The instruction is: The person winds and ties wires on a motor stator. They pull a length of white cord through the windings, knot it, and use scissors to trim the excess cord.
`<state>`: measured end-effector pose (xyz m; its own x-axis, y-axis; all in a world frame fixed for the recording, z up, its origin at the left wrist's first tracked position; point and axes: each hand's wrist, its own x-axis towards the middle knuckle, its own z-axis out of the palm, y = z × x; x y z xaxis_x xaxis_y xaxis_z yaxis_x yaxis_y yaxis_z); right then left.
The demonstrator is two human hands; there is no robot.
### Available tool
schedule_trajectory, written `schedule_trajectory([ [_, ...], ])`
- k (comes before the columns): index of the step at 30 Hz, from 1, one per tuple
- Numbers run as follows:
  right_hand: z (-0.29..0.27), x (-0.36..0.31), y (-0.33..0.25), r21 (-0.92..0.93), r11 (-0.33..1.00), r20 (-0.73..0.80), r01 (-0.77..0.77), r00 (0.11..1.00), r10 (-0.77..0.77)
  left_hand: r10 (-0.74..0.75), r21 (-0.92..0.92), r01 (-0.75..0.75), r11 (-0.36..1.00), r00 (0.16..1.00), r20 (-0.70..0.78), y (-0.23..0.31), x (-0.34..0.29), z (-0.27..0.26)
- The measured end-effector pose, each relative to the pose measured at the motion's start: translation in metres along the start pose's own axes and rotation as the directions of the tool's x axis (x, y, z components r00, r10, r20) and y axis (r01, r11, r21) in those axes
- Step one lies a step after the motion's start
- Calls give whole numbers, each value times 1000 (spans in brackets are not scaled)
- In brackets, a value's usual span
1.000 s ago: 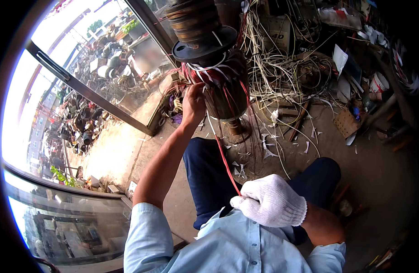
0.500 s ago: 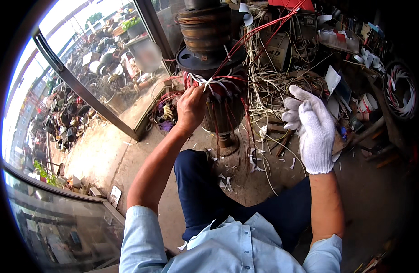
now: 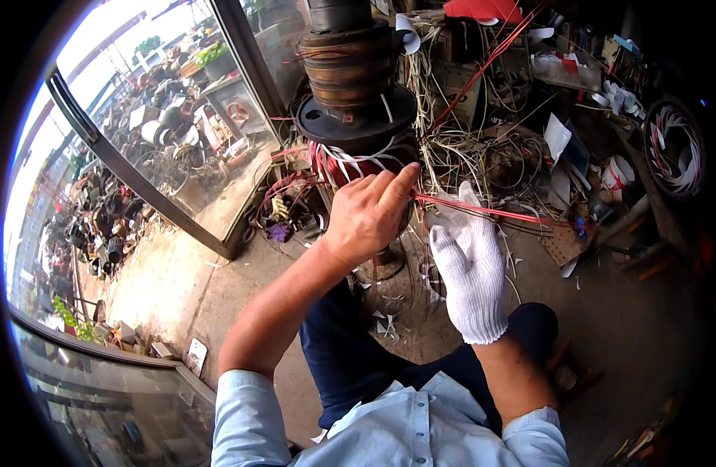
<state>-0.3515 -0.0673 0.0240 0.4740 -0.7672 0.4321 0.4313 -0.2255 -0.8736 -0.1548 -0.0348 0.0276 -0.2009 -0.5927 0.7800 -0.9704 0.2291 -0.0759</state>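
A motor rotor stands upright on the floor in front of me, with copper-coloured rings above a dark round flange. Below the flange runs a winding of red wire wrapped with white lacing. My bare left hand is closed at the winding's right side, its fingertips partly hidden. From it a bundle of red wires stretches out to the right. In a white knit glove, my right hand is just under that bundle, fingers extended and partly blurred; whether it touches the wires is unclear.
Behind the rotor lies a tangle of pale wires. A wound ring-shaped coil sits at the far right. White paper scraps litter the floor. On the left is a glass door frame, with heaped scrap parts outside.
My left hand has moved right along the winding. The red wires, earlier slanting up, now stretch rightward from it. My gloved right hand has come down and left, its fingers unfolding under the wires.
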Motion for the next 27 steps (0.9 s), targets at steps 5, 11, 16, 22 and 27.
schedule_trajectory([
  [5, -3, 51, -24, -18, 997, -148, -78, 986, 75, 83, 7, -84, 996, 989, 125, 12, -12, 3],
  [11, -10, 56, -23, 98, 992, 92, -84, 993, 75, -2, -125, 25, 992, 984, 177, 3, -27, -21],
  [16, 3, 53, -24, 228, 970, 201, 81, 971, -128, -121, -300, 202, 932, 956, 267, -1, -23, -41],
  [22, 14, 53, -36, 213, 961, 105, 176, 974, -202, -154, -328, 225, 918, 961, 228, -6, -16, -41],
  [27, -3, 63, -22, 63, 991, 104, 115, 987, -121, -103, -344, 201, 917, 953, 285, -2, -23, -43],
])
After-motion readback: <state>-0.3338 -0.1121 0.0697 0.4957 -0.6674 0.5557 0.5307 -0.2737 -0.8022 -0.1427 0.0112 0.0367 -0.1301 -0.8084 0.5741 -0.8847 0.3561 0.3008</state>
